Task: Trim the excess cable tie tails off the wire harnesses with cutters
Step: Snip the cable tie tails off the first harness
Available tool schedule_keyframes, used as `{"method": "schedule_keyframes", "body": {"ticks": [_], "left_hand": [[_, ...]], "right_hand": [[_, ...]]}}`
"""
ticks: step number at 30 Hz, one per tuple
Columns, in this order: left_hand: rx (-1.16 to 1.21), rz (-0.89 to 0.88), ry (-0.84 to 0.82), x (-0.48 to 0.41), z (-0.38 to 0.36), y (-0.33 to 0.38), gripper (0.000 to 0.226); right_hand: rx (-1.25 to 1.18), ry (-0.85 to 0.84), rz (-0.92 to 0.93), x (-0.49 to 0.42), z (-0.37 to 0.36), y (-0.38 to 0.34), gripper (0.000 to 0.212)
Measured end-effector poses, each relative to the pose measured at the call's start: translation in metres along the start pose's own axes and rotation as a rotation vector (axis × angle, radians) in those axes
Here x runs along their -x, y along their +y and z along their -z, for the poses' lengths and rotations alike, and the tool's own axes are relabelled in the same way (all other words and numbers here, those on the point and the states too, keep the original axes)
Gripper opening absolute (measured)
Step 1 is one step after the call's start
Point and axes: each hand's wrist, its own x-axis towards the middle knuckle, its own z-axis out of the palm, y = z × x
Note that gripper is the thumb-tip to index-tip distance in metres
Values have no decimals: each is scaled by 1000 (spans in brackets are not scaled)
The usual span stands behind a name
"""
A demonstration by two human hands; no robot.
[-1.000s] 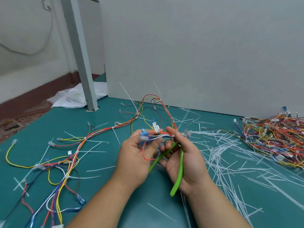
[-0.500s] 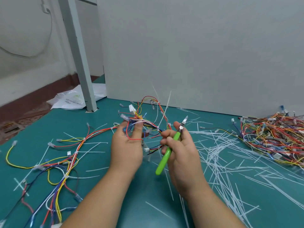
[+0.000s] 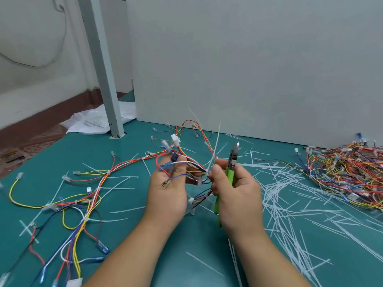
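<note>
observation, taken from the grey post (image 3: 103, 79) that stands on the green table top (image 3: 145, 235).

left hand (image 3: 167, 195): toward me and right of the post, raised off the table. fingers curled, thumb on top, gripping a wire harness (image 3: 192, 164) by its bundled wires. loose ends with blue terminals and a white connector fan out above the knuckles.

right hand (image 3: 236, 193): right of the post, just beside the left hand. fingers wrapped round the green handles of the cutters (image 3: 230, 175), with the thumb tip close against the harness. the cutters point up and away from me. i cannot tell how far the blades are parted.

cable tie tail (image 3: 215, 146): uncut, rising steeply from the harness between my two hands. the cutter nose stands just beside it, apart from it.

second harness (image 3: 83, 199): lying spread on the table, toward me from the post.

cut tails (image 3: 279, 193): white strips scattered over the table, well right of the post.

harness pile (image 3: 348, 172): far right of the post, near the white panel (image 3: 248, 59).

plastic bag (image 3: 93, 123): on the floor at the foot of the post.
</note>
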Motion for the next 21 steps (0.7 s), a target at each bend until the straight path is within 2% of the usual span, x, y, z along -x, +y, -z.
{"method": "schedule_keyframes", "body": {"ticks": [2,6,9,11,14,17,19,21], "left_hand": [[-17,-57,-94,2,-1,0,26],[39,-32,-204,2,-3,4,27],[66,10,-185,0,-4,3,33],[47,-2,-155,1,-3,2,30],[20,-19,-153,7,3,-3,24],[-83,-84,-100,14,8,-5,45],[-265,-197,-53,14,9,-5,37],[-460,-292,-110,14,8,-4,28]], "right_hand": [[57,-8,-24,-2,0,4,9],[13,-108,-109,-3,2,3,12],[-57,-167,-177,-3,1,2,18],[-172,-145,-261,-5,1,2,28],[-381,-98,-349,-10,1,2,27],[-614,-73,-394,-13,3,-2,20],[-716,-74,-403,-15,4,-3,17],[-734,-80,-407,-15,5,-4,16]]}}
